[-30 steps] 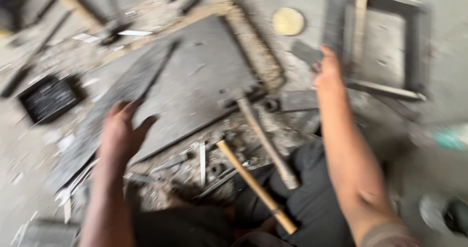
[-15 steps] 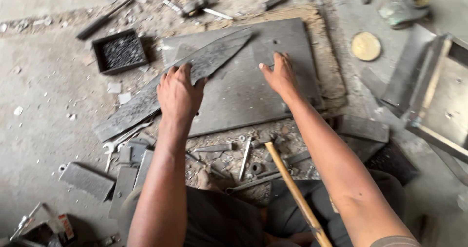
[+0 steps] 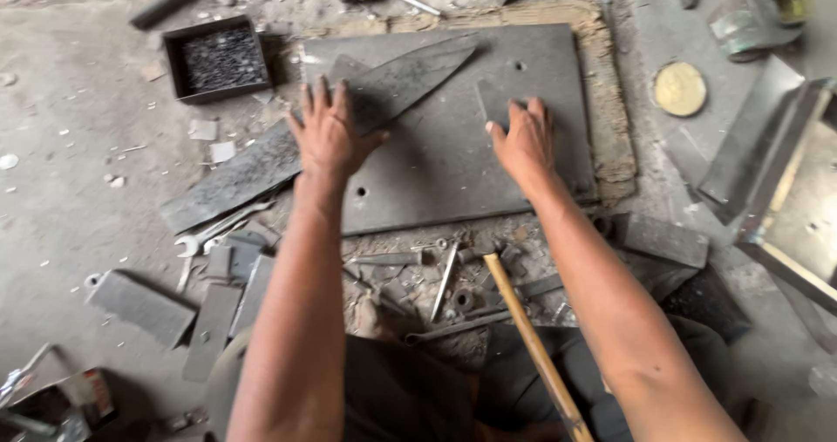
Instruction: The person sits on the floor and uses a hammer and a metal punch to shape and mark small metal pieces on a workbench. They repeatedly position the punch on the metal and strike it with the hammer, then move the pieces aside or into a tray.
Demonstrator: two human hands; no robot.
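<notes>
- Flat and spread, my left hand (image 3: 330,132) presses palm-down on a long dark blade-shaped metal piece (image 3: 314,137); the fingers are open and clasp nothing
- Over at 3 o'clock from it, my right hand (image 3: 526,141) lies with fingers splayed on a smaller dark metal plate piece (image 3: 497,102), resting on it rather than closed around it
- Both pieces lie on a large grey steel slab (image 3: 436,172) with small holes, which sits on the floor ahead of my knees
- Looking to 10 o'clock from the left hand, I see a shallow black square tray (image 3: 174,50) filled with small dark metal bits; I cannot tell what kind
- Up at 2 o'clock from the right hand, a greenish tin can (image 3: 750,19) lies on its side, its mouth yellowish inside, contents not clear to me
- Just below the can, a round yellow lid (image 3: 679,88) lies flat
- As for the blade piece, it is rough, mottled dark grey, broad at its middle and tapering to a point at 1 o'clock; its lower end runs off the slab toward 8 o'clock
- Down at 6 o'clock from the slab, a wooden-handled hammer (image 3: 523,329) lies among bolts and scrap, apart from both hands
</notes>
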